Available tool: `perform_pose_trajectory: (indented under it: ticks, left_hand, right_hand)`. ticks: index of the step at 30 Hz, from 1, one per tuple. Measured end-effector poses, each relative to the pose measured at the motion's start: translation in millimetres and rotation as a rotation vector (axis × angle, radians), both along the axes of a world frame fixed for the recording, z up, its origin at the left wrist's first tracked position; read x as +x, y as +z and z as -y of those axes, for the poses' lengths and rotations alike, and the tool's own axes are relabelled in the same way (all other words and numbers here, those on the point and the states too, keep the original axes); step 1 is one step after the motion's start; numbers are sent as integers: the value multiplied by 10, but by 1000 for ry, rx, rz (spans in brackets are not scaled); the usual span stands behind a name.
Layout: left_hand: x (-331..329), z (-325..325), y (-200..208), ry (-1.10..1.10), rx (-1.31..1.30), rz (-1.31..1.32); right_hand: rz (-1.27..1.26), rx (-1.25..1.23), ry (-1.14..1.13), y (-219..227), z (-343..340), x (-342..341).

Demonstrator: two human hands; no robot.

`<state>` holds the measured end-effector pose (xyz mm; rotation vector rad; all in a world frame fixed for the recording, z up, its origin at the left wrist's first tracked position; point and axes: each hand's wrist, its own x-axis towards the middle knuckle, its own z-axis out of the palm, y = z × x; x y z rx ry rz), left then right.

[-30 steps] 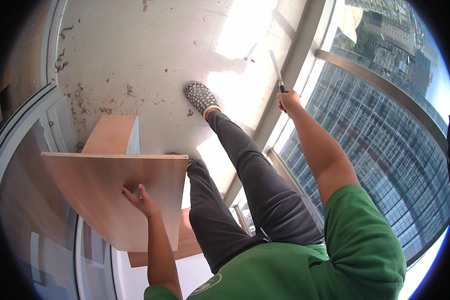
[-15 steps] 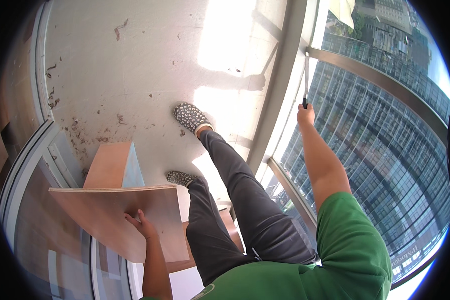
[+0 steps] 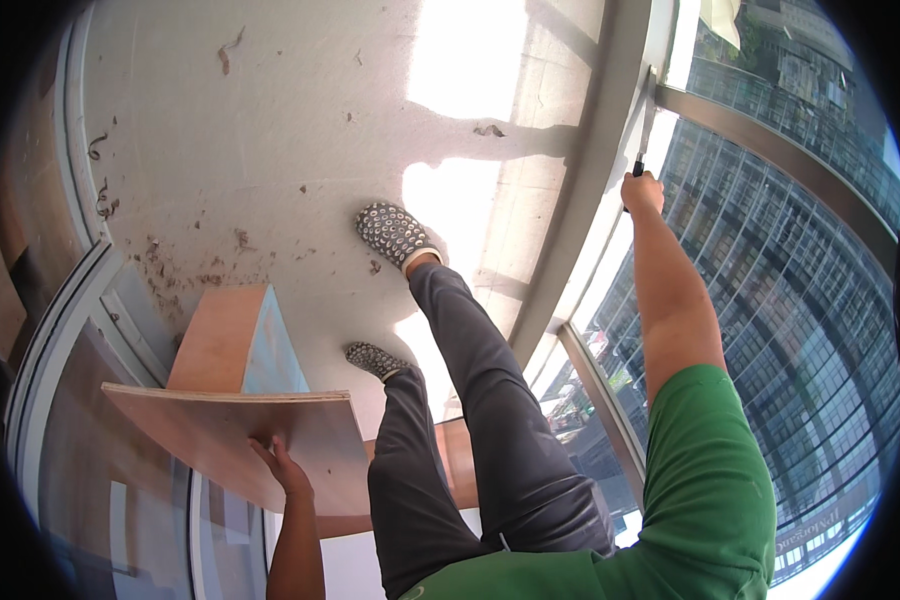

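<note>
My right hand [image 3: 643, 192], with the arm stretched out to the right, is closed round the black handle of a slim tool with a long metal blade [image 3: 651, 112]. The blade lies along the pale window frame [image 3: 625, 130]; its exact kind is unclear. At the lower left my left hand [image 3: 286, 472] rests on a reddish-brown wooden board [image 3: 195, 430]. Its fingers are spread, with the fingertips at the board's surface. Just beyond the board's edge stands a wooden box shape [image 3: 215, 340] with a pale blue side.
Large window panes [image 3: 760, 260] with a metal crossbar [image 3: 770, 145] fill the right side. My patterned shoes [image 3: 390, 230] stand on a pale floor [image 3: 310, 110] scattered with brown debris [image 3: 170, 275]. Sliding glass doors [image 3: 100, 460] run along the left.
My right hand has moved slightly up and to the right with the tool, and the blade's face now shows a bit more. My left hand stays on the board.
</note>
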<state>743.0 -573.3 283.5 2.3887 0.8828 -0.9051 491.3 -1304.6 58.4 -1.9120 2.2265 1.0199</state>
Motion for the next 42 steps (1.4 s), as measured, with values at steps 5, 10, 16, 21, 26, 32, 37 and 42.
perform_pose_trajectory:
  ticks: [5, 10, 16, 21, 26, 32, 37, 42]
  left_hand:
    - [74, 238, 23, -32, 20, -52]
    - [-54, 260, -179, -104, 6, 41]
    - [-126, 137, -68, -209, 181, 95]
    - [-210, 233, -166, -173, 177, 124]
    - [-237, 107, 35, -151, 97, 151]
    - [-1501, -542, 355, 593, 112, 464]
    - [-3186, -1374, 72, 1612, 253, 427]
    - [-3722, -1840, -52, 2106, -171, 581]
  right_hand:
    - [238, 101, -351, -253, 221, -321]
    - [411, 135, -551, -70, 407, -428]
    - [449, 485, -115, 348, -828, 65]
    - [482, 833, -80, 838, -1619, 823]
    - [744, 956, 278, 1427, -2789, 2202]
    - [1244, 1115, 1208, 2374, -4935, 3991]
    - [1183, 1490, 1597, 2979, -7362, 4686]
    - [816, 1339, 2071, 2712, -9585, 4874]
